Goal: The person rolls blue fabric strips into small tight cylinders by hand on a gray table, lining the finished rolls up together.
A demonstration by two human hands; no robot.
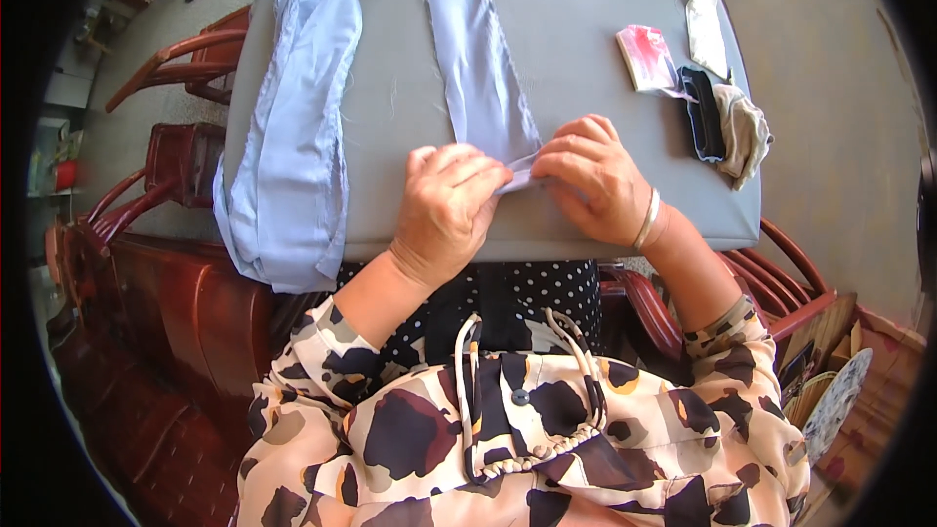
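Observation:
A long strip of pale blue fabric (475, 59) with frayed edges runs from the far side of the table toward me. Its near end is folded over between my two hands at the table's front. My left hand (451, 197) pinches the fold from the left, fingers bent and pressed together. From the right, my right hand (595, 179), with a bangle at the wrist, grips the same fold. A short length of folded fabric shows between the fingertips. Another pale blue fabric piece (298, 137) lies bunched along the table's left side and hangs over the front edge.
On the grey-covered table (586, 0), to the right, lie a pink-and-white packet (646, 59), a white pouch (706, 31), a dark open case (701, 115) and a crumpled beige cloth (742, 132). Reddish wooden chairs (181, 171) stand at the left. Boxes (859, 356) are at lower right.

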